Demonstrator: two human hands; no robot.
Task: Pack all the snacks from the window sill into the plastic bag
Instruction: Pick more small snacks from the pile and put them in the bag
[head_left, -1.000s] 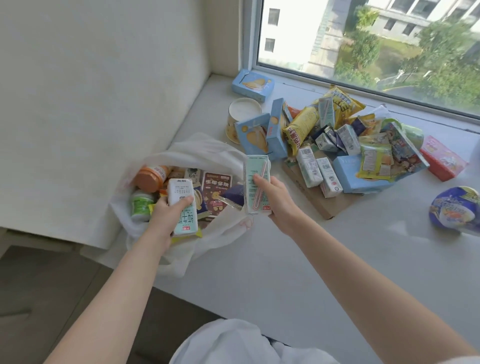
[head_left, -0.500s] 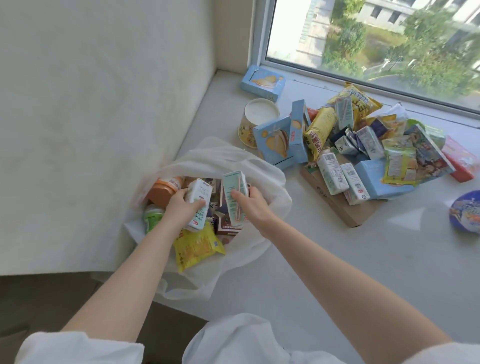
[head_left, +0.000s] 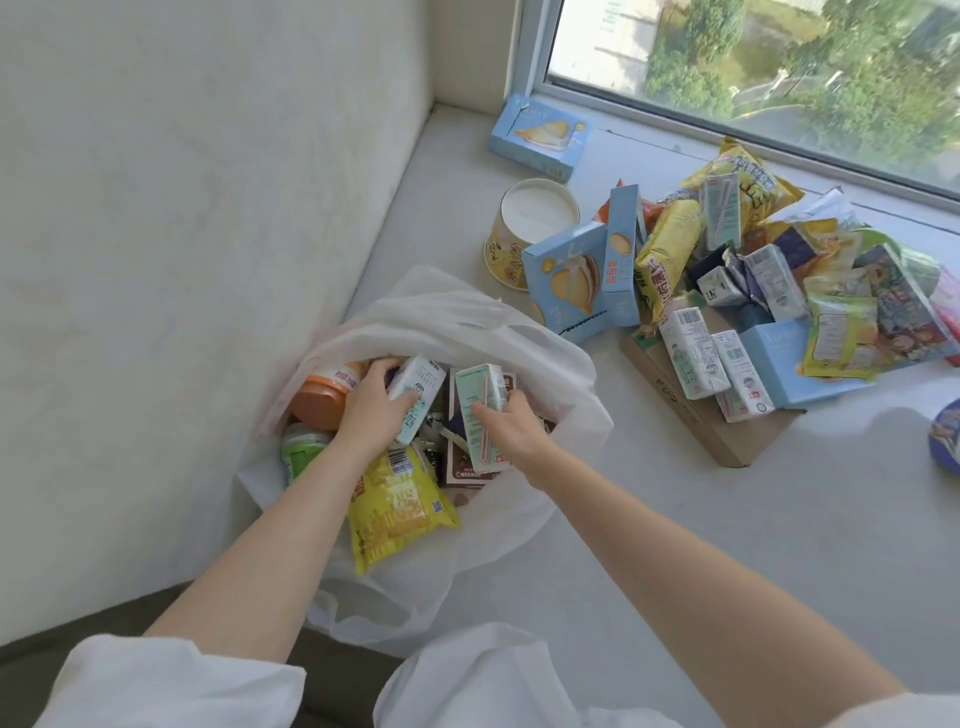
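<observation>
A white plastic bag (head_left: 498, 332) lies open on the window sill (head_left: 675, 519) beside the left wall. Inside it, my left hand (head_left: 371, 415) grips a white drink carton (head_left: 421, 387), and my right hand (head_left: 511, 434) grips a mint-green carton with a straw (head_left: 478, 405). Both cartons are down among the bag's contents: an orange-lidded jar (head_left: 322, 392), a green bottle (head_left: 301, 452), a yellow snack packet (head_left: 397, 506) and a brown box (head_left: 467, 475). A heap of snacks remains on the sill to the right, with two white cartons (head_left: 696, 353) at its near edge.
The heap holds blue boxes (head_left: 569, 280), a paper cup (head_left: 530, 223), yellow bags (head_left: 670, 249) and a cardboard box (head_left: 701, 415). Another blue box (head_left: 540, 137) lies by the window frame. A round blue tub (head_left: 948, 434) sits at the right edge.
Both hands have carried their cartons left and down from above the sill into the open bag. My head has moved closer over the bag.
</observation>
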